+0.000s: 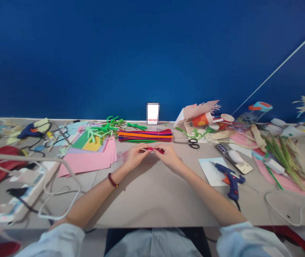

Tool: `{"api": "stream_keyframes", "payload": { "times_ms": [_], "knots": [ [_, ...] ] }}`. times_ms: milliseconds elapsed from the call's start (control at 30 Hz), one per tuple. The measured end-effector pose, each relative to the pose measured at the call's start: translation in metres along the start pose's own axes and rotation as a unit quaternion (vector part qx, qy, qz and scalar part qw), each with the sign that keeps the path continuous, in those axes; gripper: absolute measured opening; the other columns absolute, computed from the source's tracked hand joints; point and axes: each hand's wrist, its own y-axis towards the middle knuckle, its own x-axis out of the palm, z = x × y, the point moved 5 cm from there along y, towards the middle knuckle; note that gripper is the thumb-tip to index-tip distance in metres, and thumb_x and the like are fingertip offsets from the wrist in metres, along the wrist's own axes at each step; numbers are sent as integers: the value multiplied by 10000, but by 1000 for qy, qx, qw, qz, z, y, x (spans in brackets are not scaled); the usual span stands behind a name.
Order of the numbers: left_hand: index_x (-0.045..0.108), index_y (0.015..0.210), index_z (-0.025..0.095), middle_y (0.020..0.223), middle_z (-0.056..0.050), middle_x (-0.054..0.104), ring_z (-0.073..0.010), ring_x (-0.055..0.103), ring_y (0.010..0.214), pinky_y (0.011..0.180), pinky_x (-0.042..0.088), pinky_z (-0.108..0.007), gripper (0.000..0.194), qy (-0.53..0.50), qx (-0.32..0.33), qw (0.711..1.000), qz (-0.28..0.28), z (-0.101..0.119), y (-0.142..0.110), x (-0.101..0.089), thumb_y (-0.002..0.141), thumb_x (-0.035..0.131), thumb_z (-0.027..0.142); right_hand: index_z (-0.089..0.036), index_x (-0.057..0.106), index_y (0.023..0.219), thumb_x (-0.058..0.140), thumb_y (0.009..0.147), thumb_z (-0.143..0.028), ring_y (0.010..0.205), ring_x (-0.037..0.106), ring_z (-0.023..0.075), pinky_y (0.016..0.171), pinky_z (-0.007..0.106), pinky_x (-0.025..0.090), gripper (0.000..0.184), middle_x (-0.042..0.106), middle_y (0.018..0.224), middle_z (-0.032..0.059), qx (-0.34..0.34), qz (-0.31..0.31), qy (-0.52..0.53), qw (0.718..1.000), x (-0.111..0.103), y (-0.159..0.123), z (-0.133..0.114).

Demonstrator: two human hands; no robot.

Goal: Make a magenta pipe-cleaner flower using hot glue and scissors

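My left hand [137,156] and my right hand [168,157] meet over the middle of the table, fingertips pinched together. Between them is a small crimson piece [159,150], which looks like a bent pipe cleaner; the fingers hide most of it. Just beyond my hands lies a bundle of pipe cleaners [145,135] in red, orange, purple and green. Black-handled scissors [193,143] rest to the right of the bundle. Behind it, a lit phone screen [152,113] stands upright against the blue wall.
On the right, a blue glue gun [231,178] lies partly on a pale sheet [206,169], near a phone [238,160]. Pink paper [88,162] and green pipe-cleaner shapes [106,128] are to the left. A power strip [31,192] with looping cables sits at the left front.
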Motion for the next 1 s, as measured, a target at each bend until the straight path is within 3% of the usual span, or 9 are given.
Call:
{"api": "stream_keyframes", "payload": {
  "times_ms": [1000],
  "knots": [
    [721, 833, 212, 854, -62, 692, -186, 630, 795, 666, 525, -288, 170, 2, -6, 1000, 24, 4, -4, 0, 736, 666, 341, -218, 722, 840, 535, 832, -282, 720, 616, 186, 658, 301, 444, 198, 709, 827, 54, 13, -19, 17, 1000, -1, -2, -5]
  ]
}}
